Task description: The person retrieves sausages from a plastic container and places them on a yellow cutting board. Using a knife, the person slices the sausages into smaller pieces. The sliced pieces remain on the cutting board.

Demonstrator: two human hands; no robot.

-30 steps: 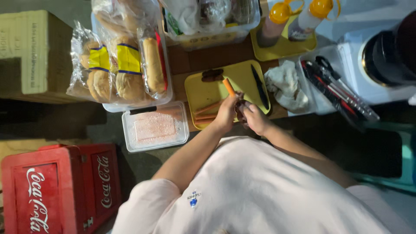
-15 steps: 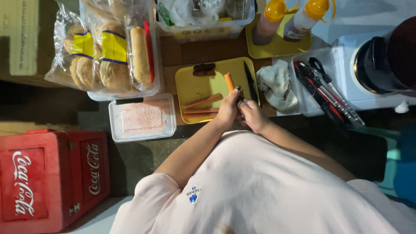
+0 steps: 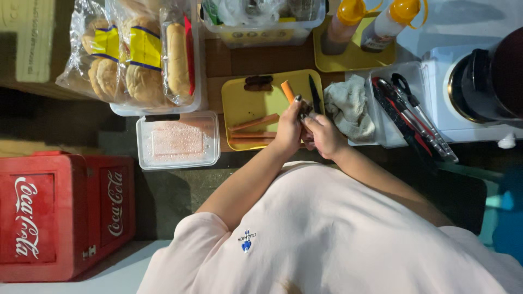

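My left hand (image 3: 289,129) is closed around the lower end of an orange sausage (image 3: 287,90), which sticks up over the yellow tray (image 3: 245,103). My right hand (image 3: 325,136) presses against the left one, its fingertips pinching at the same end of the sausage. Two more orange sausages (image 3: 253,128) lie flat on the tray to the left of my hands. A dark knife (image 3: 315,93) lies along the tray's right edge, just above my right hand. Whether it touches my fingers I cannot tell.
Bagged buns (image 3: 139,57) sit in a tub at the upper left. A lidded clear box (image 3: 178,141) holds something pink. A grey cloth (image 3: 348,106), a bin of tongs (image 3: 414,117), two sauce bottles (image 3: 370,19), a dark pot (image 3: 490,81) and a red crate (image 3: 65,212) surround the tray.
Both hands stay together over the tray's right side. The view has shifted a little, and the sausage now stands out more clearly above my left hand.
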